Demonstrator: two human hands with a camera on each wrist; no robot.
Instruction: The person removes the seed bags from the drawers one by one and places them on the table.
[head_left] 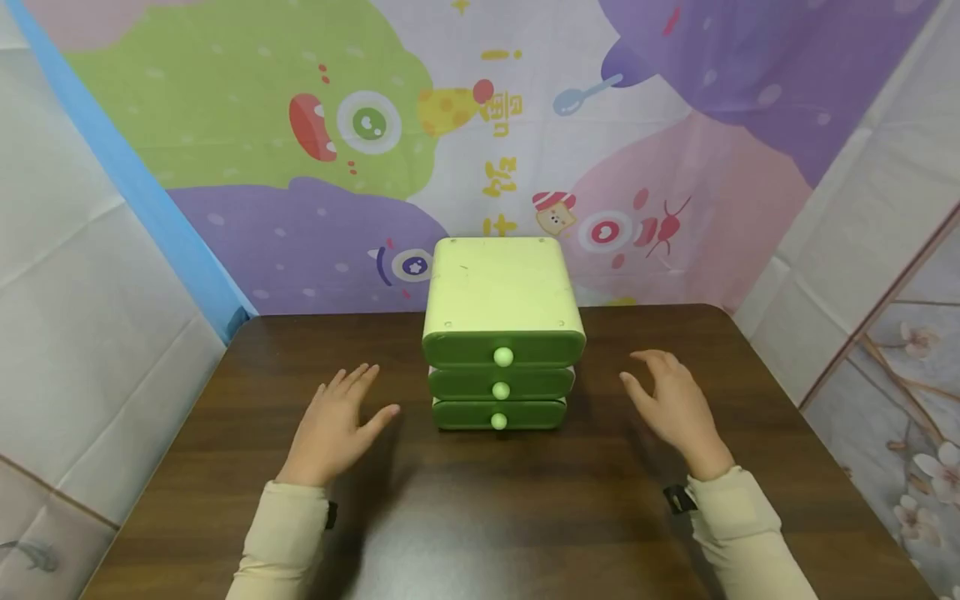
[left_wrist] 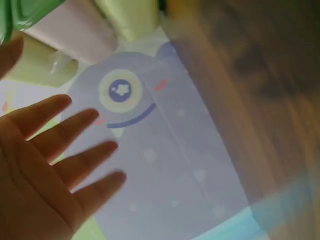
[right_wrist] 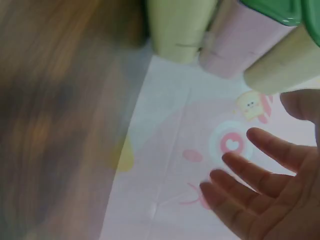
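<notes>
A small drawer cabinet (head_left: pixel 498 283) with a pale yellow-green top stands toward the back of the table. Its three dark green drawer fronts are stacked and closed, each with a round light green knob (head_left: pixel 503 357). Left of the cabinet, my left hand (head_left: pixel 330 429) hovers over the table with fingers spread and nothing in it. On the other side, my right hand (head_left: pixel 675 408) is held in the air, fingers loosely extended and free of any object. From both wrist views, the cabinet's side (left_wrist: pixel 75 30) shows pale yellow and pinkish layers, apart from the fingers.
The brown wooden table (head_left: pixel 480 517) ends at a cloth backdrop (head_left: pixel 300 242) printed with cartoon monsters. Tiled-pattern sheets (head_left: pixel 82 250) hang along both sides. Dark straps (head_left: pixel 678 500) sit at the wrists, by the cream sleeves (head_left: pixel 738 517).
</notes>
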